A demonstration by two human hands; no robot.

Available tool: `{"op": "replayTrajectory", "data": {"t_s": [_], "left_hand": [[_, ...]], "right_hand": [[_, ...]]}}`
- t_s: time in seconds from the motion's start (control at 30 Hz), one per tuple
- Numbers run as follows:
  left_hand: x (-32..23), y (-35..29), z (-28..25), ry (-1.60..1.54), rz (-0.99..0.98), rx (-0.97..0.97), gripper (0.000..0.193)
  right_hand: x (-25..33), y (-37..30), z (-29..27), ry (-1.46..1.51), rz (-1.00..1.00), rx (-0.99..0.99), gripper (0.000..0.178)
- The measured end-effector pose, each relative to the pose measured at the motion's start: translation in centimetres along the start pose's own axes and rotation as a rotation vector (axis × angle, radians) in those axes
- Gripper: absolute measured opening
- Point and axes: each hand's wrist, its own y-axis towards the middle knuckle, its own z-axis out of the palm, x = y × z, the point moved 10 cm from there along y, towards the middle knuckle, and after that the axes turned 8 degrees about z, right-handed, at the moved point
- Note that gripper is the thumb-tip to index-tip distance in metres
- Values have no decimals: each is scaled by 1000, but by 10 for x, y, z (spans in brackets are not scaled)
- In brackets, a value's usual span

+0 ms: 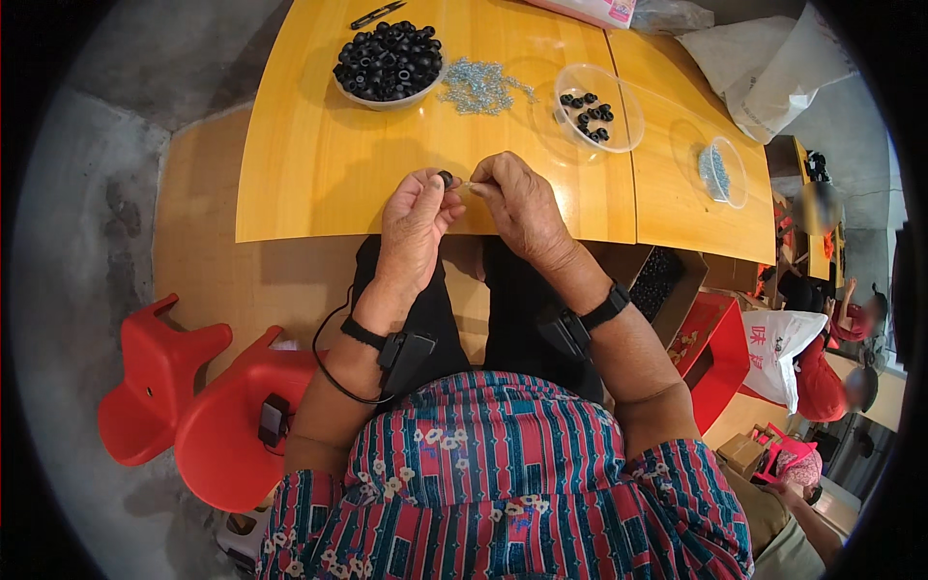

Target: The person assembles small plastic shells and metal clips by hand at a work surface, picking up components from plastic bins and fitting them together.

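Above the table's near edge, my left hand (412,220) is closed on a small round black part (446,178), pinched between thumb and fingers. My right hand (527,205) pinches a tiny shiny piece (467,184) against the right side of that part; its exact kind is too small to tell. Beyond my left hand stands a bowl (393,103) heaped with similar black parts (389,60). Beside it lies a loose pile of small shiny pale-blue pieces (476,87). Farther right, a clear plastic bowl (633,118) holds several black parts.
A smaller clear tub (738,174) with pale-blue pieces stands on the right of the yellow table (319,193). Black thread snips (377,14) lie at the far edge. Red chairs (159,377) are at left. A cardboard box (688,290) sits below right; other people are farther right.
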Motion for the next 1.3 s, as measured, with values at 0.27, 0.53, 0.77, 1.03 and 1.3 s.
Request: {"op": "replayTrajectory", "data": {"t_s": [0.27,0.53,0.77,1.03,1.3], "left_hand": [[9,-1,2,419,207,-58,15],[13,-4,-7,314,184,-33,21],[0,-13,20,191,189,56,22],[-16,-28,11,252,289,79,13],[-23,-37,36,-131,149,197,17]], "right_hand": [[12,-26,1,-200,-120,-59,16],[2,-29,22,-126,-60,-18,19],[-4,-33,-6,435,135,-171,10],[16,-43,1,349,80,-170,14],[6,-45,-5,871,245,-117,11]]}}
